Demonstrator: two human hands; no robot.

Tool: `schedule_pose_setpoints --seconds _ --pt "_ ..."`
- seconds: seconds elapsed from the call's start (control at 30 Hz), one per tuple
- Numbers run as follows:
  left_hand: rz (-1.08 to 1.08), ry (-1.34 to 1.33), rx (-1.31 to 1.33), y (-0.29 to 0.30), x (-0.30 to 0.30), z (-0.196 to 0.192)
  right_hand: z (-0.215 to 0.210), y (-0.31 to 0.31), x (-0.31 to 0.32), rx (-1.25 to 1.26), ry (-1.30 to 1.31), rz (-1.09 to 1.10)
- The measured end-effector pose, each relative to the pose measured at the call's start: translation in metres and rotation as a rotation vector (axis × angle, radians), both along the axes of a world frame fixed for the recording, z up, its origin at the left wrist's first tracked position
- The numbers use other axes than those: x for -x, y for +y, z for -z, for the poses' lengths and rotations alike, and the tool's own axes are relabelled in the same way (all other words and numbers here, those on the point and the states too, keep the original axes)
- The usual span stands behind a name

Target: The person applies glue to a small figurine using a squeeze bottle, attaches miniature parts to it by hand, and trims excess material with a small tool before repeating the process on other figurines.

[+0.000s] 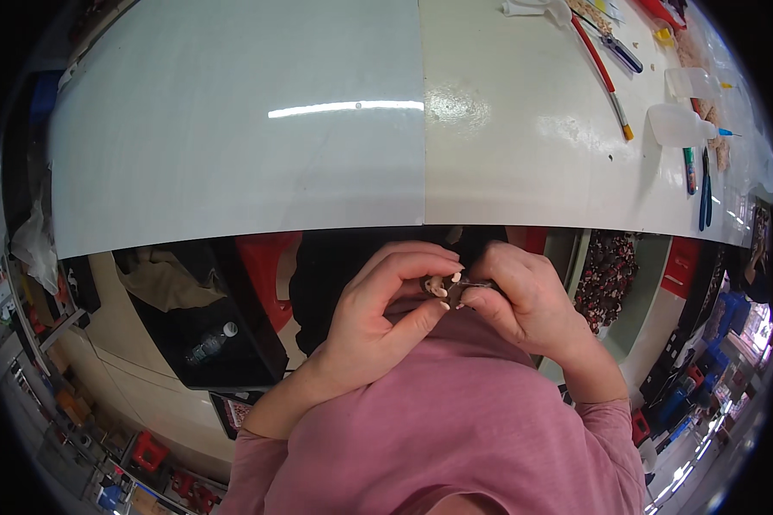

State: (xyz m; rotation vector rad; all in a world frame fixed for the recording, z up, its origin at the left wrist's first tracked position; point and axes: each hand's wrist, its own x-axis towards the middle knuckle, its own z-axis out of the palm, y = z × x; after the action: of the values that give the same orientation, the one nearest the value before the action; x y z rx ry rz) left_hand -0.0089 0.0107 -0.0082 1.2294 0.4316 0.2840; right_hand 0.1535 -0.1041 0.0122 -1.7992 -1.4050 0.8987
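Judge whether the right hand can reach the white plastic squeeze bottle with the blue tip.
Likely yes, stretching: nothing visible blocks the path across the white tabletop to the bottle, but the right hand is gripping a slim dark tool.

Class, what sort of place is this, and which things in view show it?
Probably a small-parts workshop: a needle-tipped bottle and a blue-handled, pliers-like tool lie on the worktable, and a pale bin of small dark pieces sits lower down.

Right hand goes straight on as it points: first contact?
Likely the brown piece in the left hand, just ahead of the right hand; they may already touch, depth is unclear.
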Motion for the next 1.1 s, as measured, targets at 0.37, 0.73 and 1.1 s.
schedule_pose_setpoints --seconds 0.37,0.73,1.1 --pt "-0.034 -0.032 -0.090 0.0004 0.0021 0.0034 -0.0014 -0.0009 0.0036 0.054 -0.036 -0.018" --pt "-0.052 -0.004 -0.129 0.0003 0.0023 0.0020 -0.0005 0.0014 0.0060 0.038 -0.152 -0.019" --pt "-0.059 0.005 -0.001 -0.0012 0.0045 0.0050 0.0019 0.0022 0.0084 0.009 -0.190 -0.023"
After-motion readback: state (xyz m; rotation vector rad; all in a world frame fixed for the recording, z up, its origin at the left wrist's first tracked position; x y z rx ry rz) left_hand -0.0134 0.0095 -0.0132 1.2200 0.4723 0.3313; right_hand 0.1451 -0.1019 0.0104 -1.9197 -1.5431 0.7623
